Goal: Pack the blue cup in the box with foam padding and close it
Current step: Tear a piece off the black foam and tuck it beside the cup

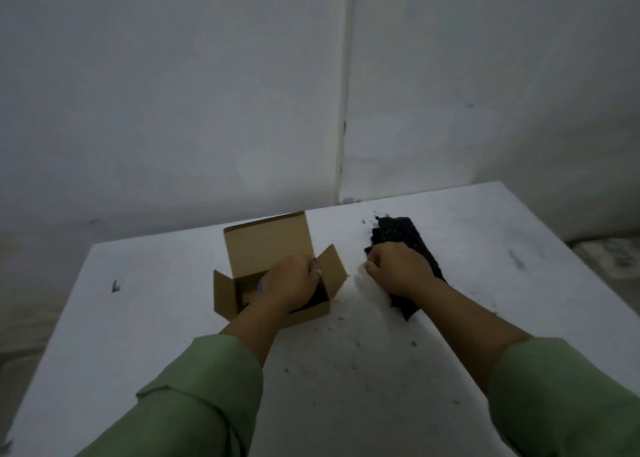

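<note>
two hands work on a white table. at left, an open cardboard box has its flaps up; the left hand reaches inside, fingers curled on dark foam. a sliver of blue cup shows in the box. at right, the right hand clenches on a black foam slab.

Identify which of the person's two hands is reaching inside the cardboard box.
The left hand: it reaches down into the open cardboard box, while the right hand rests outside on the black foam lying on the table.
</note>
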